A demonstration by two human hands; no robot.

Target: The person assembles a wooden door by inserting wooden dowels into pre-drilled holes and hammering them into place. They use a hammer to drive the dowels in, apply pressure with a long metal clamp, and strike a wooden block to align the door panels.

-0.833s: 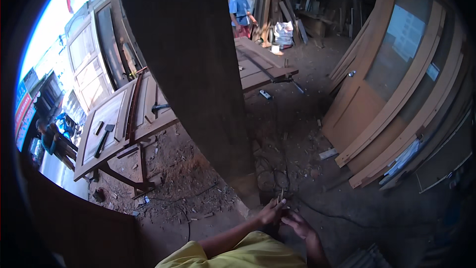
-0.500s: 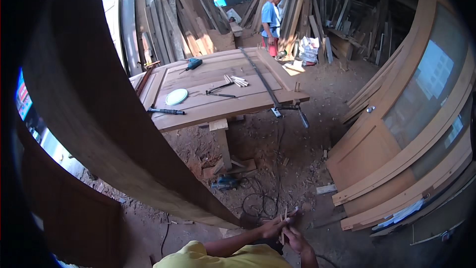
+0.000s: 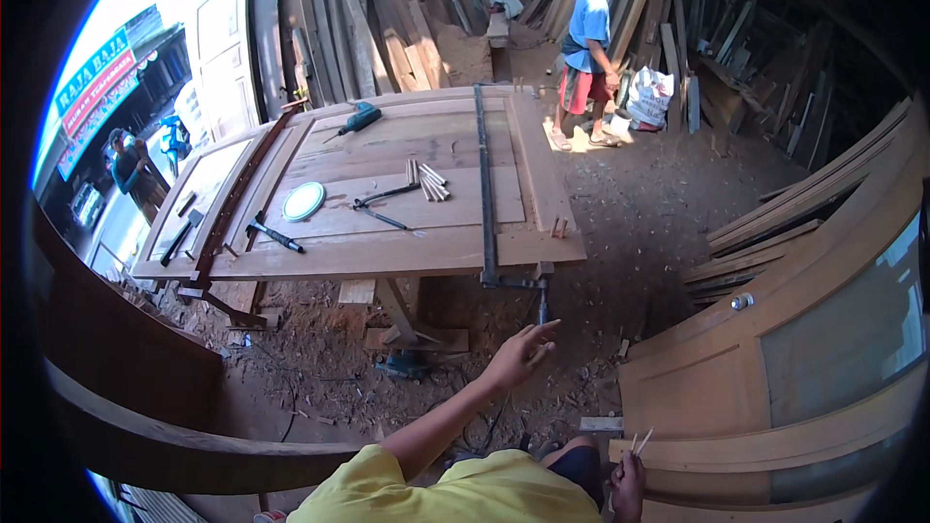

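Observation:
My left hand (image 3: 521, 356) reaches forward with nothing in it, its index finger stretched out. Just beyond its fingertips hangs the handle (image 3: 543, 308) of a long bar clamp (image 3: 486, 174), which lies across a wooden door panel (image 3: 417, 257). Low at the right, my right hand (image 3: 628, 486) is closed round a couple of thin wooden sticks (image 3: 642, 442), their pale ends poking up. On the panel lie several short wooden dowels (image 3: 436, 186), a black pair of pincers (image 3: 386, 199), a round white lid (image 3: 304, 201), a hammer (image 3: 276, 234) and a teal drill (image 3: 358, 119).
A second bar clamp (image 3: 228, 196) spans the panel's left side, near another hammer (image 3: 181, 237). Glazed doors (image 3: 697, 383) lean at the right. A blue power tool (image 3: 402, 365) sits on the littered floor. A person (image 3: 587, 44) walks behind the panel; another (image 3: 136, 174) stands at far left.
My hands, together at the sticks before, have parted: the left has reached forward to the clamp handle, the right stays low with the sticks. The view has shifted; the person behind has stepped.

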